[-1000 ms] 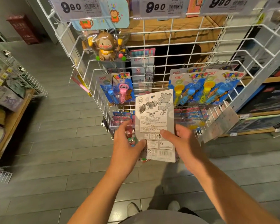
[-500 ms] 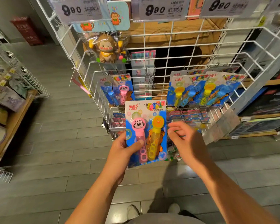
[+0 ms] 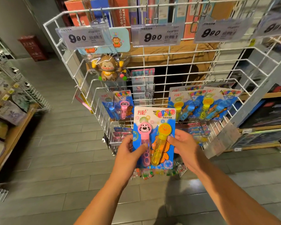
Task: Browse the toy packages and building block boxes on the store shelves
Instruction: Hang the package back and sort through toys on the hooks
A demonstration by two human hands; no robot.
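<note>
Your left hand (image 3: 130, 153) grips bubble wand package (image 3: 154, 137) at left edge, thumb across front; your right hand (image 3: 183, 143) pinches right edge. Package held upright before white wire rack (image 3: 169, 75), near its lower front edge. Price tags (image 3: 156, 35) along rack top. Grey tiled floor (image 3: 68, 143) below; wooden shelf (image 3: 15, 135) left.

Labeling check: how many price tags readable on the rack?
3 price tags along the rack's top rail: left, middle, right. A fourth at the far right is blurred.

Both forearms are bare, with no sleeves, watch or rings. The left hand (image 3: 130, 153) and right hand (image 3: 183, 146) wear no gloves.
</note>
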